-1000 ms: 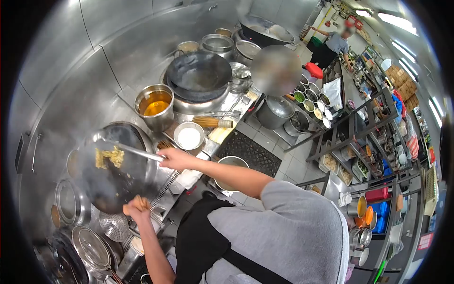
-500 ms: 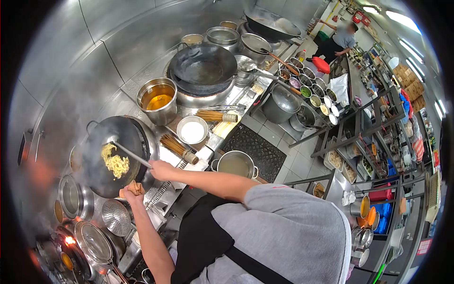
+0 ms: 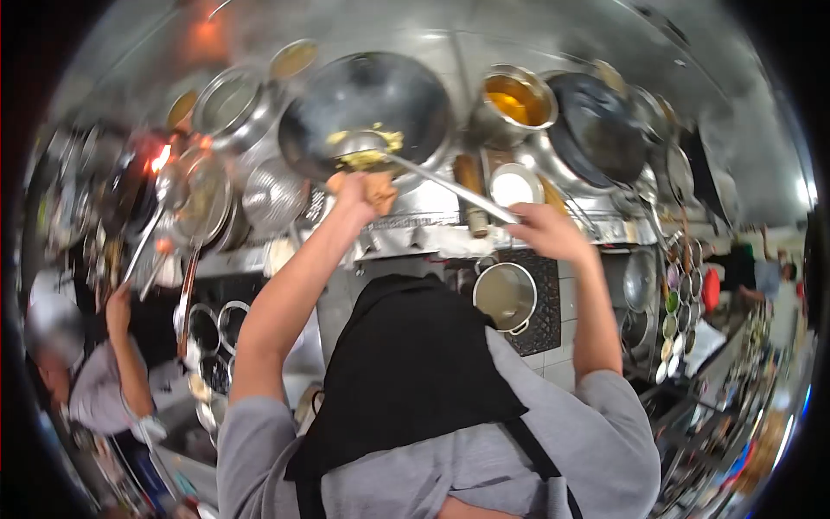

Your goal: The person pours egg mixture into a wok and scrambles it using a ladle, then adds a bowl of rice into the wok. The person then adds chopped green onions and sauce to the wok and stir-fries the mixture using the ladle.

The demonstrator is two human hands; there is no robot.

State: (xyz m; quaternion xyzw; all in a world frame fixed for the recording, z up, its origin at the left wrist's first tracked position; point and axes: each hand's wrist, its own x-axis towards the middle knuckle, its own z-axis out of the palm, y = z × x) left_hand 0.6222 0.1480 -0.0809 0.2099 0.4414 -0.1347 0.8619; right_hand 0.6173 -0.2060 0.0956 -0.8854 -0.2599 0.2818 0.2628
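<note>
A dark wok [image 3: 406,95] stands on the stove in front of me, with yellow food [image 3: 367,158] low inside it. My left hand [image 3: 353,192] is closed on an orange-brown cloth [image 3: 379,192] at the wok's near edge; the wok's handle is hidden there. In my right hand [image 3: 540,229] is the end of a long metal ladle [image 3: 450,183], whose bowl rests in the wok over the food. To the wok's right are a metal pot of orange liquid [image 3: 517,99] and a small bowl of white contents [image 3: 516,186].
A perforated strainer [image 3: 275,197] lies left of the wok. Farther left, a co-worker [image 3: 112,381] holds a ladle near a flame [image 3: 161,157]. Another wok [image 3: 601,130] sits at the right. Below the counter edge stands a two-handled pot [image 3: 504,297]. Another person [image 3: 765,277] is far right.
The view has swung left and levelled, bringing the co-worker and flame into sight. The ladle's bowl now covers part of the food. Both hands keep their holds.
</note>
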